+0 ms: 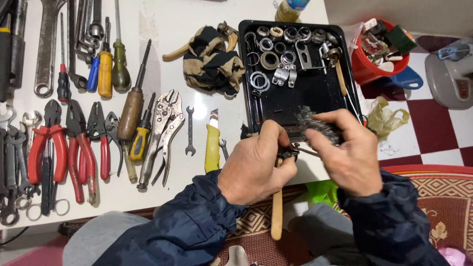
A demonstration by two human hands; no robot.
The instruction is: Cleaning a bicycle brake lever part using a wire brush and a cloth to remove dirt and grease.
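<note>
Over a white table [197,15] strewn with tools, beside a red-and-white checkered floor [433,128], the left hand [253,165] grips a wooden-handled tool [277,216] while the right hand [347,152] clutches steel wool [310,123].

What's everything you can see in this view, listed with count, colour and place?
Black rectangular metal tray: one, table's right part.
Silver metal rings and clamps: many, tray's far end.
Grey steel wool pad: one, in right hand.
Wooden-handled tool: one, in left hand.
Yellow utility knife: one, left of hands.
Silver locking pliers: two, centre.
Red-handled pliers: several, left.
Screwdrivers with mixed handles: several, upper left.
Grey steel wrenches: many, left edge.
Tan and black cloth: one, top centre.
Red plastic bucket: one, floor right.
White table: one.
Left hand: one, centre.
Right hand: one, beside it.
</note>
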